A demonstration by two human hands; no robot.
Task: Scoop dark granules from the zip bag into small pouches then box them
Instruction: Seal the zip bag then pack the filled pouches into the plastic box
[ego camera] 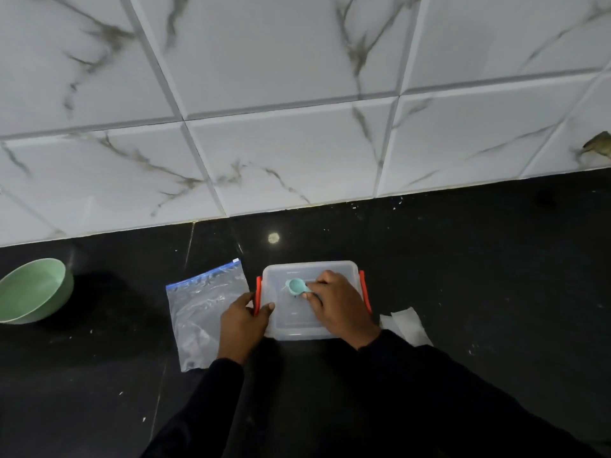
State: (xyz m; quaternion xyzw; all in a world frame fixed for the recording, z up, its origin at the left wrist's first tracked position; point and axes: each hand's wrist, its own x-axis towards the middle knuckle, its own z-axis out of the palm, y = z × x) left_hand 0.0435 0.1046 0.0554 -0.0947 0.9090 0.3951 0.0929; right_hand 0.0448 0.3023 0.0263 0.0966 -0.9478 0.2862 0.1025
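Translucent round-cornered box (pixel 297 332) sits on the glossy black table (pixel 479 259); right hand (pixel 340 309) fingers pinch a teal scoop (pixel 295 286) above its lid (pixel 291 314); left hand (pixel 243 320) fingers grip its orange clip (pixel 258 295); crinkled zip bag (pixel 198 302) lies left of the box, contents indistinct.

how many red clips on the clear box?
2. One red clip on the left end of the clear plastic box, where the left hand grips it; the other on the right end, beside the right hand holding the teal spoon.
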